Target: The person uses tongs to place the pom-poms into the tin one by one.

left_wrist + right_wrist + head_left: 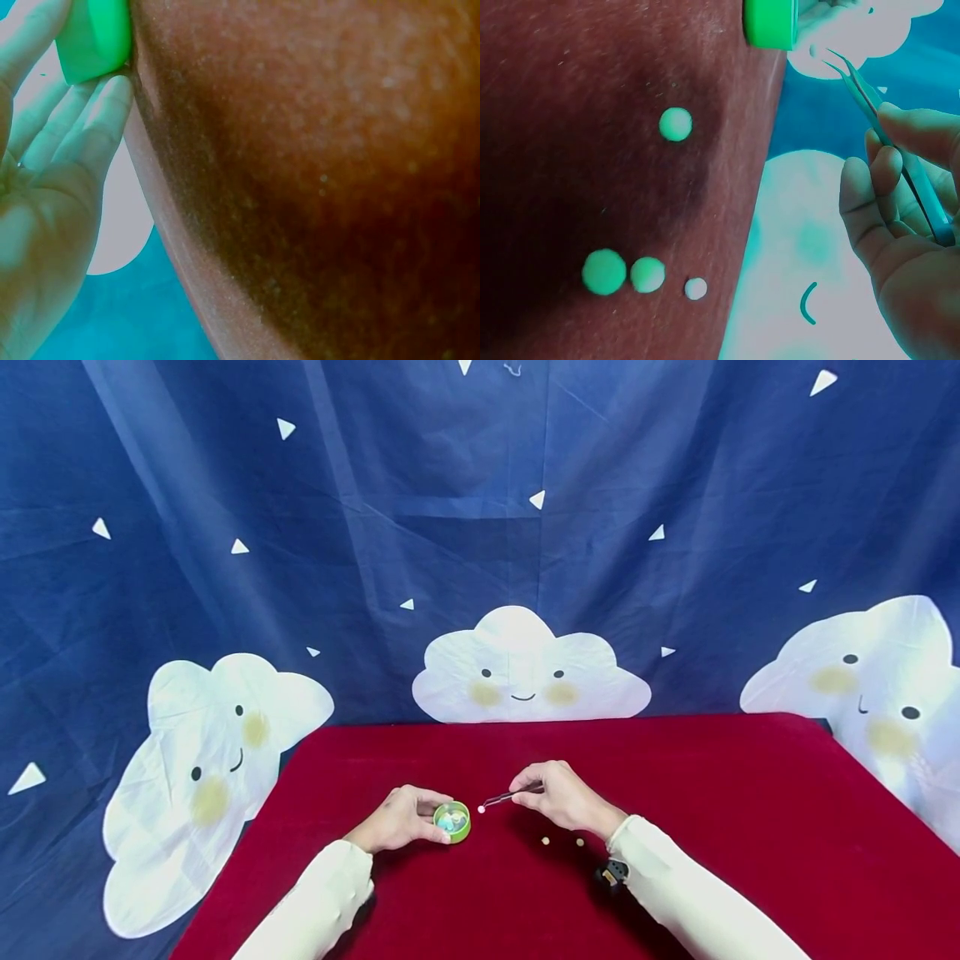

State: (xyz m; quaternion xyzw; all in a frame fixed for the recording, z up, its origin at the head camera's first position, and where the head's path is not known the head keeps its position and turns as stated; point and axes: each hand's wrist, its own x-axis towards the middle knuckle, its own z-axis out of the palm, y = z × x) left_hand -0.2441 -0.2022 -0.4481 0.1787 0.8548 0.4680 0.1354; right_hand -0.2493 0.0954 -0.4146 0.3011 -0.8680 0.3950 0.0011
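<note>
My left hand grips a small round green container from its left side, thumb and fingers about its wall. Pale blue and whitish shapes show within its rim. In the left wrist view the container sits between the thumb and fingertips. My right hand pinches a pair of tweezers, tips pointing left toward the container. At the tips is a small white ball, just right of the container and above the cloth. Below the right hand, pale balls of differing size lie on the cloth.
A dark red cloth covers the table. Behind it hangs a blue curtain with white triangles and smiling clouds. A small black device is at the right wrist.
</note>
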